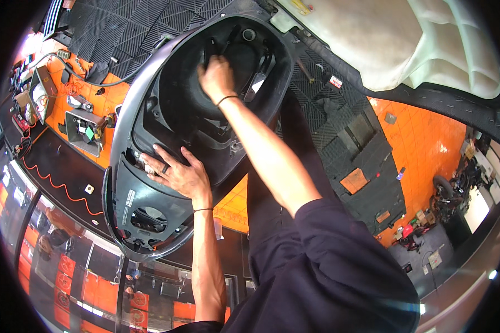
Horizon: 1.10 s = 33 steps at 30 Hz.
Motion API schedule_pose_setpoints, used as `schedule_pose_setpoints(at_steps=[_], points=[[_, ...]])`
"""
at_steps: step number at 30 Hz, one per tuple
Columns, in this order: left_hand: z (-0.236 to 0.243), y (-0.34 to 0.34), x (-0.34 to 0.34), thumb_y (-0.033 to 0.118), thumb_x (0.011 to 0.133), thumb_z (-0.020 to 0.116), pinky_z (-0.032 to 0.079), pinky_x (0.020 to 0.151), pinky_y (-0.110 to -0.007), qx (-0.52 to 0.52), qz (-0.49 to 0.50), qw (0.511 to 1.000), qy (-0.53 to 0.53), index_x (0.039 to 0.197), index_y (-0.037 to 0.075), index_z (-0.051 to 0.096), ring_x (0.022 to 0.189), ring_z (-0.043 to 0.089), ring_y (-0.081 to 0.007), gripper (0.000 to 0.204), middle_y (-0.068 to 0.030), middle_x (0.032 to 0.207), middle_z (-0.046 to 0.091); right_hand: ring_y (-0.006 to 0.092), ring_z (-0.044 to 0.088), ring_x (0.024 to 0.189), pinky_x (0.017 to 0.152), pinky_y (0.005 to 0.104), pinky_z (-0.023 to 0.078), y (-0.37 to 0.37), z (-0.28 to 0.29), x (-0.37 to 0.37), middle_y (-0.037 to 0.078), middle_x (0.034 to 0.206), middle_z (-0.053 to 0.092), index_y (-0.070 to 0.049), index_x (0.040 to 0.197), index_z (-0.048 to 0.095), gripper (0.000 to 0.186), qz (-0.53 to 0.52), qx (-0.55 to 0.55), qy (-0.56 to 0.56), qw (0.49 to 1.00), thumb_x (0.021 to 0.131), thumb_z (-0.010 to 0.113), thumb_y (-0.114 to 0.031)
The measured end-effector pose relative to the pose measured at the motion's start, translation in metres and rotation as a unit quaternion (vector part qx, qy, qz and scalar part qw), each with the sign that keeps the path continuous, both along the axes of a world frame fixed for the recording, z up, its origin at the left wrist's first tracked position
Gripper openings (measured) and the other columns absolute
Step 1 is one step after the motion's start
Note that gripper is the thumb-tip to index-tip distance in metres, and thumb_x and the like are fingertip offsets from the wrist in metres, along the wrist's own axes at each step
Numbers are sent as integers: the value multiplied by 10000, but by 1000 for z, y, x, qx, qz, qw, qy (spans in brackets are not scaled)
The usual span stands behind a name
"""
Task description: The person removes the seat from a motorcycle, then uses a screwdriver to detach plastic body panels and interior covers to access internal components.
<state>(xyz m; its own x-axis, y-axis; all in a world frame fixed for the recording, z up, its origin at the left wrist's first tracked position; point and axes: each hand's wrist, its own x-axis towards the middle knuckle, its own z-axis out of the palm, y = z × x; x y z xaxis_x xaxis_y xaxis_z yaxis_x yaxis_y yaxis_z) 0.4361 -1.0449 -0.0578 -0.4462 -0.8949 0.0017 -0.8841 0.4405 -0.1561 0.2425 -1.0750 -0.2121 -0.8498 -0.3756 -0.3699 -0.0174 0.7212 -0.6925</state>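
Seen from above, a dark scooter body (130, 105) lay tilted across the upper middle of the view, and a person in a black short-sleeved top bent over it. Its deep black compartment (175, 80) stood uncovered, right under the person's arms.

The right hand (216, 77) reached down into this compartment, fingers curled next to a narrow dark piece (210, 49); whether they gripped it or merely touched it could not be told. The left hand (180, 175) held nothing — it rested with fingers spread on the dark rear panel (164, 200), just beside the compartment. A dark ring (165, 167) circled one of its fingers, and each wrist wore a thin band.

At upper right, a large pale moulded piece (372, 44) spread near the compartment's rim. Ribbed black matting (133, 28) covered part of the orange floor (422, 133). Off to the left, well apart from the hands, stood a grey bin (68, 125) with a green item (89, 133) inside — and, nearer the viewer, a wavy orange cord (53, 183).
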Motion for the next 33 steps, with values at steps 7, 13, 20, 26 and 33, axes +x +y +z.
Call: schedule_pose_setpoints(at_steps=[7,13,20,26,33], points=[[3,0,-8,327,980,656,196,1249,-601,13,-4,1000,16,1596,46,369,1535,270,-480,736,-283,1691,195,459,559,1328,1122,471,481,94,-70,-90,326,1570,402,58,1460,448,693,-62,224,-61,971,861,650,-226],[4,0,-5,317,969,667,190,1251,-598,9,1,1000,12,1590,38,376,1536,269,-482,740,-286,1689,201,357,612,1288,1094,443,504,75,-54,-109,191,1349,651,-68,1222,718,470,14,292,-80,953,883,678,-392],[7,1,-8,318,977,661,204,1249,-591,14,8,1000,11,1589,45,381,1533,286,-467,725,-285,1686,210,451,647,1213,1041,512,531,85,-28,-110,278,1229,699,-7,1202,709,418,47,245,-113,962,915,726,-311],[2,1,-2,312,978,667,182,1253,-597,8,-1,1000,18,1589,48,371,1554,253,-447,729,-283,1687,210,474,738,858,753,527,617,45,53,-47,301,941,731,54,1130,593,308,66,135,38,988,974,606,-211],[1,0,-2,312,975,668,182,1256,-593,-1,-13,1000,17,1585,34,373,1558,260,-436,733,-287,1682,227,400,759,830,734,481,629,-30,30,15,250,954,738,60,1177,651,275,126,70,7,990,953,560,-71]])
